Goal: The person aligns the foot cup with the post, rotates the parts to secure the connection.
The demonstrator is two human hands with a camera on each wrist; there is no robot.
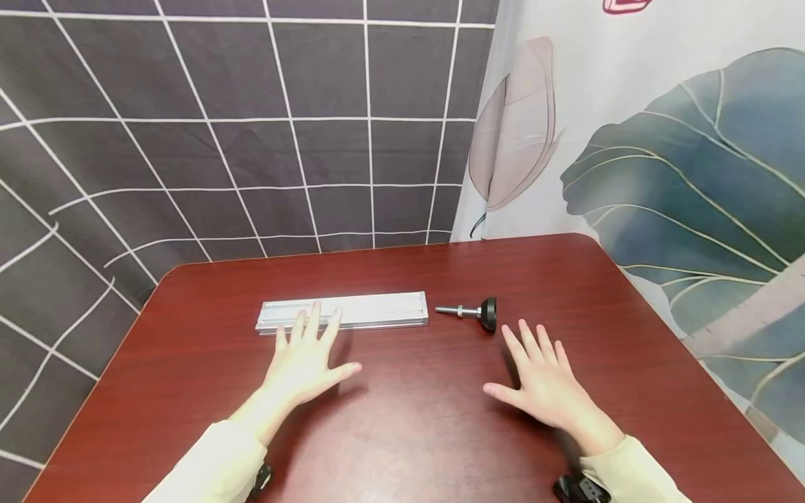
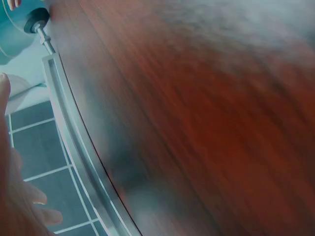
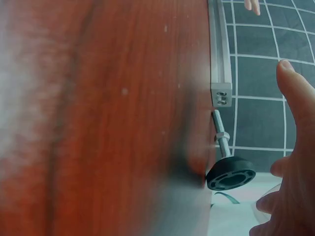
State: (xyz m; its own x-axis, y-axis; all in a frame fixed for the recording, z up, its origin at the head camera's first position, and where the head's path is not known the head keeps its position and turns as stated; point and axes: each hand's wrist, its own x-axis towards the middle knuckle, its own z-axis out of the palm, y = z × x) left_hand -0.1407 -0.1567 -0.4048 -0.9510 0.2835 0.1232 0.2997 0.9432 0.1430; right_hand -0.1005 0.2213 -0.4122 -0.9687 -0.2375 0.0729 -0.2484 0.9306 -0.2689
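A silver aluminium profile bar (image 1: 383, 311) lies lengthwise across the table; its end face with round holes shows in the right wrist view. Just right of it lies a levelling foot (image 1: 488, 314), its threaded stud and nut pointing at the bar and its round black base to the right. My left hand (image 1: 305, 367) hovers with fingers spread, the fingertips overlapping the bar's front left part in the head view. Spread in the same way, my right hand (image 1: 544, 381) is in front and to the right of the black base. Neither hand holds anything.
The reddish-brown wooden table (image 1: 415, 433) has rounded far corners. Behind it hangs a dark grey cloth (image 1: 327, 154) with white grid lines, and at the right a white curtain (image 1: 585, 84) with large leaf prints. Dark wrist devices (image 1: 581, 489) sit at both cuffs.
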